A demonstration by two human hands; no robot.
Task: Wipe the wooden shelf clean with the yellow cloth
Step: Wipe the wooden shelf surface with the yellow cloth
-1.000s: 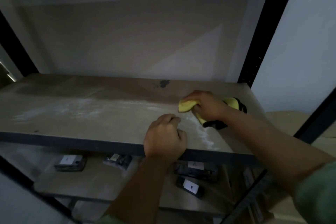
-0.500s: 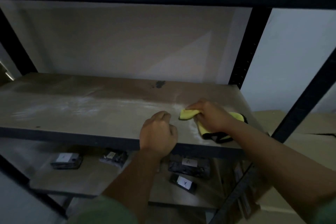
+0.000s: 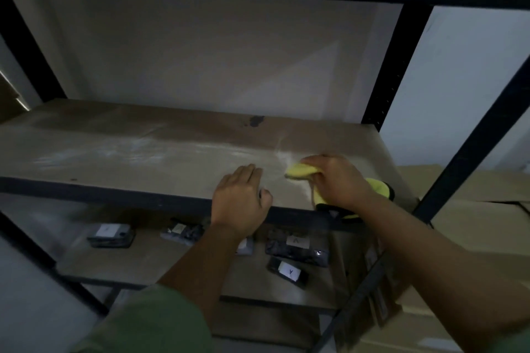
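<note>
Progress was judged early: pale dust streaked the wooden shelf (image 3: 120,152) across centre-left frame. Right hand (image 3: 338,180) gripped the yellow cloth (image 3: 301,171) at centre-right; left hand (image 3: 241,198) rested flat, fingers extended.

Left hand (image 3: 240,200) lies palm down, fingers straight and together, pointing away from the body, thumb tucked at the right side; its forearm runs down to a green sleeve (image 3: 149,321). Right hand (image 3: 338,180) sits just to the right, knuckles up, fingers curled round a yellow cloth (image 3: 301,171), forearm bare, stretching in from lower right
</note>
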